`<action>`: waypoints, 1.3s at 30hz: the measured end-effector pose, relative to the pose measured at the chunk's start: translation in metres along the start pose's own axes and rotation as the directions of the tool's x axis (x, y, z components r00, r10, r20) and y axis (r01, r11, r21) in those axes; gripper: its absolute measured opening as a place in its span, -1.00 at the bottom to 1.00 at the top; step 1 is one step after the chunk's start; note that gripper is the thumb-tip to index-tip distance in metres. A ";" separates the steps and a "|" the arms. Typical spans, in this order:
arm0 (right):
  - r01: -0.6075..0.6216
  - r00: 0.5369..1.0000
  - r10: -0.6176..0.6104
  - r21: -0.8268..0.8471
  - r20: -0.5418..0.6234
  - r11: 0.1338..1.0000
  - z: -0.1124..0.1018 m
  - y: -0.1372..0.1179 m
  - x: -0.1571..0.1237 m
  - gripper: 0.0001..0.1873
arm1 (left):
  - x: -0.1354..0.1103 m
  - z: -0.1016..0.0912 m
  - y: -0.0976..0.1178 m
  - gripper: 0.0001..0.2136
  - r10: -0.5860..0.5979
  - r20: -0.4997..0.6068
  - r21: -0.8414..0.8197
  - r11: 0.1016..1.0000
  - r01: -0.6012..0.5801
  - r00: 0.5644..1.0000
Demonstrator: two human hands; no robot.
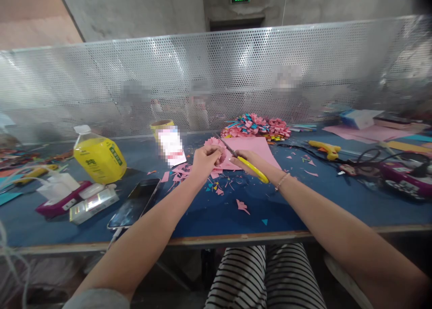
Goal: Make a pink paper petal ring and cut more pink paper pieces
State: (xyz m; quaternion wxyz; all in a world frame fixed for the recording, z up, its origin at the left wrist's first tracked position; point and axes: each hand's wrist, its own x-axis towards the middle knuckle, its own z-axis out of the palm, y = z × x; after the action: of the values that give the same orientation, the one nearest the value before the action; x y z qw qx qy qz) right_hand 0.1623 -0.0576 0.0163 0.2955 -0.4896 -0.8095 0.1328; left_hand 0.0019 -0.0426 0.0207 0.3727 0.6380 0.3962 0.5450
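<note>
My left hand (204,158) is closed on a folded pink paper piece (216,146) with a cut, frilly edge, held just above the blue table (209,214). My right hand (248,161) grips yellow-handled scissors (249,165), whose blades reach up and left to the pink piece. A flat pink paper sheet (251,149) lies under and behind both hands. Small pink and blue paper scraps (219,185) are scattered on the table below the hands.
A yellow bottle (99,156), tissue pack (60,194) and phone (135,203) lie at left. A pile of finished paper flowers (256,126) sits behind the sheet. A yellow glue gun (324,149) and cables lie at right. A perforated metal screen (216,79) backs the table, with people behind it.
</note>
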 end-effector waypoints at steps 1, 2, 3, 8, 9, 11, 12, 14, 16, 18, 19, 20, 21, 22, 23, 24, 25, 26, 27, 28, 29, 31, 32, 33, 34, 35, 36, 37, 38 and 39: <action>-0.002 1.000 0.002 0.000 -0.005 1.000 0.000 0.000 0.000 -0.70 | 0.000 0.000 0.000 -0.86 0.004 -0.001 0.005 1.000 -0.004 1.000; -0.004 1.000 0.004 0.003 -0.007 1.000 0.001 0.000 0.000 -0.69 | 0.000 0.000 0.001 -0.86 0.006 -0.001 0.010 1.000 -0.006 1.000; -0.007 1.000 0.007 0.007 -0.009 1.000 0.001 0.000 0.000 -0.68 | 0.000 0.000 0.001 -0.87 0.005 -0.001 0.015 1.000 -0.005 1.000; -0.013 1.000 0.013 -0.005 -0.016 1.000 0.002 0.001 0.001 -0.62 | 0.000 -0.001 0.001 -0.86 -0.003 -0.004 0.026 1.000 0.003 1.000; -0.008 1.000 0.007 -0.009 -0.023 1.000 0.002 0.001 0.001 -0.60 | 0.000 0.000 0.001 -0.86 0.003 -0.007 0.027 1.000 -0.002 1.000; 0.000 1.000 -0.001 -0.012 -0.031 1.000 0.001 0.003 0.001 -0.57 | 0.000 0.000 0.000 -0.85 0.015 -0.012 0.025 1.000 -0.014 1.000; 0.003 0.999 -0.003 -0.011 -0.033 1.000 0.000 0.005 0.002 -0.56 | 0.000 0.000 0.000 -0.85 0.017 -0.013 0.022 1.000 -0.016 1.000; 0.007 0.999 -0.008 -0.017 -0.043 1.000 -0.001 0.009 0.003 -0.54 | 0.000 0.000 0.000 -0.86 0.010 -0.011 0.020 1.000 -0.010 1.000; 0.002 0.997 -0.006 -0.051 -0.072 0.999 -0.002 0.014 0.005 -0.54 | -0.001 -0.001 0.000 -0.87 0.004 -0.003 0.041 0.999 -0.004 1.000; -0.025 0.992 0.014 -0.088 -0.124 0.996 -0.001 0.021 0.008 -0.54 | -0.001 -0.001 0.000 -0.87 0.012 0.018 0.090 0.996 -0.013 1.000; -0.045 0.989 0.031 -0.090 -0.145 0.995 -0.001 0.024 0.009 -0.54 | -0.001 -0.001 0.000 -0.87 0.020 0.035 0.122 0.992 -0.024 0.999; -0.062 0.987 0.051 -0.066 -0.154 0.996 0.000 0.028 0.010 -0.54 | -0.002 -0.001 0.000 -0.86 0.028 0.051 0.155 0.987 -0.036 0.998; -0.076 0.986 0.074 -0.011 -0.148 0.997 0.001 0.031 0.011 -0.53 | -0.002 -0.001 -0.001 -0.86 0.036 0.063 0.185 0.982 -0.048 0.997; -0.090 0.988 0.099 0.077 -0.117 0.993 0.002 0.034 0.011 -0.53 | -0.002 -0.001 -0.001 -0.87 0.042 0.069 0.208 0.977 -0.055 0.997; -0.108 0.991 0.121 0.188 -0.060 0.976 0.003 0.036 0.011 -0.51 | -0.001 0.000 -0.002 -0.88 0.042 0.069 0.223 0.973 -0.056 0.997; -0.135 0.990 0.137 0.307 0.014 0.942 0.004 0.037 0.011 -0.50 | -0.001 0.000 -0.002 -0.89 0.033 0.068 0.231 0.972 -0.048 0.997; -0.166 0.986 0.139 0.418 0.094 0.893 0.004 0.038 0.010 -0.49 | -0.001 0.000 -0.002 -0.91 0.019 0.064 0.232 0.972 -0.034 0.998; -0.195 0.978 0.126 0.509 0.166 0.839 0.004 0.038 0.010 -0.48 | -0.001 0.000 -0.002 -0.92 0.002 0.059 0.229 0.973 -0.015 0.998; -0.216 0.969 0.103 0.574 0.223 0.790 0.003 0.038 0.009 -0.48 | -0.001 0.001 -0.003 -0.93 -0.016 0.057 0.222 0.975 0.003 0.998; -0.228 0.962 0.076 0.620 0.261 0.751 0.003 0.037 0.009 -0.49 | 0.000 0.001 -0.004 -0.94 -0.029 0.056 0.212 0.977 0.017 0.998; -0.228 0.959 0.052 0.653 0.278 0.722 0.002 0.036 0.008 -0.50 | 0.000 0.001 -0.005 -0.94 -0.036 0.062 0.200 0.979 0.023 0.997; -0.219 0.958 0.019 0.688 0.286 0.692 0.000 0.034 0.008 -0.52 | 0.001 0.001 -0.008 -0.95 -0.024 0.087 0.187 0.982 0.007 0.996; -0.213 0.961 0.019 0.693 0.277 0.689 -0.001 0.033 0.008 -0.54 | 0.002 0.001 -0.010 -0.95 -0.007 0.103 0.197 0.980 -0.014 0.995; -0.205 0.965 0.025 0.690 0.261 0.694 -0.001 0.032 0.007 -0.55 | 0.002 0.001 -0.012 -0.95 0.016 0.115 0.225 0.974 -0.042 0.993; -0.193 0.970 0.034 0.680 0.240 0.707 -0.001 0.031 0.007 -0.57 | 0.001 0.002 -0.013 -0.95 0.043 0.126 0.264 0.962 -0.075 0.991; -0.176 0.978 0.050 0.665 0.204 0.726 0.000 0.030 0.007 -0.59 | 0.001 0.002 -0.014 -0.95 0.071 0.140 0.309 0.945 -0.112 0.988; -0.153 0.986 0.068 0.648 0.155 0.746 0.000 0.028 0.006 -0.61 | 0.000 0.002 -0.014 -0.95 0.098 0.157 0.354 0.923 -0.149 0.983; -0.129 0.991 0.084 0.631 0.101 0.765 0.000 0.026 0.006 -0.62 | 0.000 0.002 -0.014 -0.95 0.120 0.181 0.396 0.899 -0.184 0.976; -0.107 0.994 0.098 0.618 0.048 0.779 0.000 0.024 0.006 -0.64 | -0.001 0.003 -0.013 -0.95 0.139 0.205 0.431 0.876 -0.217 0.969; -0.087 0.994 0.110 0.608 -0.002 0.789 0.000 0.023 0.005 -0.66 | -0.002 0.003 -0.012 -0.94 0.156 0.229 0.459 0.853 -0.248 0.961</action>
State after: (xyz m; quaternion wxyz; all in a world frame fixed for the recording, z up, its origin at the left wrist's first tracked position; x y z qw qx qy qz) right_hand 0.1765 -0.0418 0.0068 0.4445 -0.4129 -0.6920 0.3913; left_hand 0.0032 -0.0396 0.0085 0.1770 0.7962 0.4141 0.4041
